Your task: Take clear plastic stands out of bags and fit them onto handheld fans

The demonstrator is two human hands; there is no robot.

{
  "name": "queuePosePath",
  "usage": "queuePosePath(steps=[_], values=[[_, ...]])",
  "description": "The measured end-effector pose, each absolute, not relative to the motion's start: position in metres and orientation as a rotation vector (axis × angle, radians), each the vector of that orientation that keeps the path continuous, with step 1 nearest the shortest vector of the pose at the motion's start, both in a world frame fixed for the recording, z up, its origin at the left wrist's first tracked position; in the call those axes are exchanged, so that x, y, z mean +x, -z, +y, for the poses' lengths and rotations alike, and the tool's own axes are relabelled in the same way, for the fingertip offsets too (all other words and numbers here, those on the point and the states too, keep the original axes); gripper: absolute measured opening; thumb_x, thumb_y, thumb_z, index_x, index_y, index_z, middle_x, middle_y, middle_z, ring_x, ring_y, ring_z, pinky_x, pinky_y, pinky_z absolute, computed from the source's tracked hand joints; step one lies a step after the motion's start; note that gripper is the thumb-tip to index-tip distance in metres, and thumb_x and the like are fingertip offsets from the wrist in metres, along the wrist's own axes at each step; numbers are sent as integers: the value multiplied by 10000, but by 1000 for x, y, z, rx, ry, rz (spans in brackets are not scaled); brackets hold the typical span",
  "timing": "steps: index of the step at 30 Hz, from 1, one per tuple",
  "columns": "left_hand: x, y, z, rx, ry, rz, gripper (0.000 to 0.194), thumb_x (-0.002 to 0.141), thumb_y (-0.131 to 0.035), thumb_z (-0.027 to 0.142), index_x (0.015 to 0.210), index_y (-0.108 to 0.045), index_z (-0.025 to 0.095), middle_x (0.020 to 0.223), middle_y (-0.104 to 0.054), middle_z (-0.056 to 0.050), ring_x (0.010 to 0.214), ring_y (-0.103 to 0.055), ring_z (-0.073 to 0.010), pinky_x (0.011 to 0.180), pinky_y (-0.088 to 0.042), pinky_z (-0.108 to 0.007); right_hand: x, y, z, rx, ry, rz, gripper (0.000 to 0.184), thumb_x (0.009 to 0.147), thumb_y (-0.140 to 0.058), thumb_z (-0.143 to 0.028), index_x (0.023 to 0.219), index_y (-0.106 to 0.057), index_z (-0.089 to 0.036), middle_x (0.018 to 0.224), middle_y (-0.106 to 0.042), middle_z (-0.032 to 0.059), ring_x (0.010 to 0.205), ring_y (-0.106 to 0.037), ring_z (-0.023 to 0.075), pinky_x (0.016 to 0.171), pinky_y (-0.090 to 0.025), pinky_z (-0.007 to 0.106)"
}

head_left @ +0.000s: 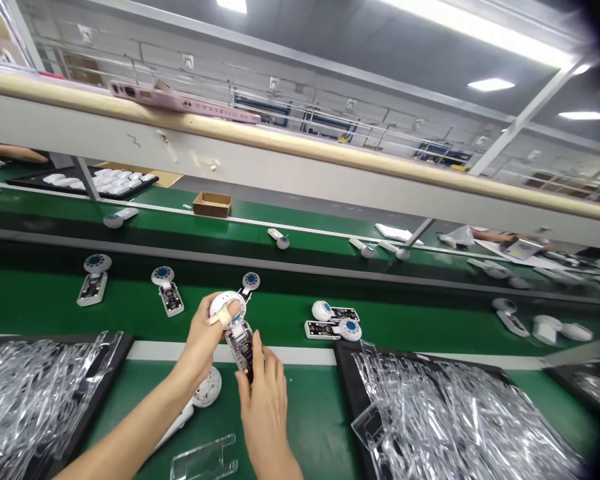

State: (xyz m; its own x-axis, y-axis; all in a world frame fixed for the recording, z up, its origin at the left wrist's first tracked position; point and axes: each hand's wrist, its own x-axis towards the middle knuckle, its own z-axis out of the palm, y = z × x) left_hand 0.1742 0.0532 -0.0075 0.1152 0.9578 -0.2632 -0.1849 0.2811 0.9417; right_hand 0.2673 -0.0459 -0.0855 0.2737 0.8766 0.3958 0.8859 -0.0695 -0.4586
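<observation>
My left hand (pixel 206 337) grips the round white head of a small device (pixel 235 330) with an exposed circuit board. A bandage wraps one finger. My right hand (pixel 263 393) pinches the lower end of the same device's board. Both hands hold it above the green bench, at the edge of the conveyor belt (pixel 290 323). Beneath my left forearm lies another white device (pixel 205 390). A clear plastic piece (pixel 205 460) lies flat near the front edge.
Black trays heaped with clear plastic parts stand at left (pixel 35 393) and right (pixel 450 413). Several open devices lie on the belt (pixel 167 290), (pixel 333 320). A cardboard box (pixel 211 204) sits on the far belt. Another person's arm (pixel 495 235) rests at the far right.
</observation>
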Motion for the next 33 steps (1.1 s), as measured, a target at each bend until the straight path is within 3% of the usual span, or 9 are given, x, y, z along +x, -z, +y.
queuePosePath(steps=[4,8,12,16,18,20,26,30,33], values=[[177,19,47,798,-1078,925,460,674,-705,447,1042,-534,229,996,-612,-24,873,-579,-171,735,-459,-278,276,91,-41,-1822,-126,-1555,576,909,-308,-234,1441,-102,-320,1075,-536,100,879,-577,241,633,-536,357],[179,42,36,690,-805,763,456,691,-690,451,1035,-575,174,994,-643,-80,917,-592,-211,796,-459,-318,284,83,-46,-1770,-182,-1603,566,874,-358,-188,1405,-251,-349,1117,-515,96,966,-533,260,712,-522,389],[179,52,26,745,-786,933,464,690,-674,488,1017,-595,168,1013,-647,-100,936,-594,-238,787,-462,-330,285,81,-43,-1684,-542,-1262,442,887,-410,-341,1328,-394,-319,1128,-545,67,1013,-536,227,794,-497,356],[181,50,16,821,-945,1053,499,611,-740,452,1023,-601,206,1059,-644,-72,1026,-568,-255,868,-433,-333,285,91,-17,-1651,-751,-559,442,868,-330,-518,836,-609,-176,763,-631,56,702,-600,199,611,-491,301],[182,51,11,843,-1011,1094,499,579,-763,426,1002,-615,207,1048,-648,-64,1008,-578,-256,888,-429,-335,282,98,-4,-1651,-753,-472,482,843,-316,-541,582,-527,-195,575,-583,33,565,-556,184,553,-454,295],[181,54,7,833,-1053,1124,492,562,-768,430,973,-627,199,1028,-656,-69,987,-589,-261,866,-447,-333,278,102,6,-1654,-731,-475,490,833,-302,-546,517,-472,-212,517,-553,18,537,-532,175,551,-432,287],[158,63,48,955,-967,1203,551,612,-697,517,1028,-616,165,1031,-665,-105,938,-613,-256,759,-490,-316,264,101,17,-1665,-836,-600,475,841,-316,-555,570,-495,-209,501,-528,-6,484,-504,157,456,-378,258],[118,74,145,1075,-853,1433,602,628,-654,522,1073,-577,124,964,-675,-123,835,-639,-239,663,-503,-310,263,117,-22,-1830,-811,-1179,323,887,-368,-477,931,-578,-235,617,-616,-21,570,-596,173,541,-436,262],[86,83,216,1145,-823,1608,612,525,-743,448,1014,-599,110,972,-662,-161,872,-624,-327,629,-493,-364,265,148,-63,-1894,-575,-1797,231,864,-473,-420,1036,-587,-318,592,-622,-33,551,-620,196,507,-452,281]])
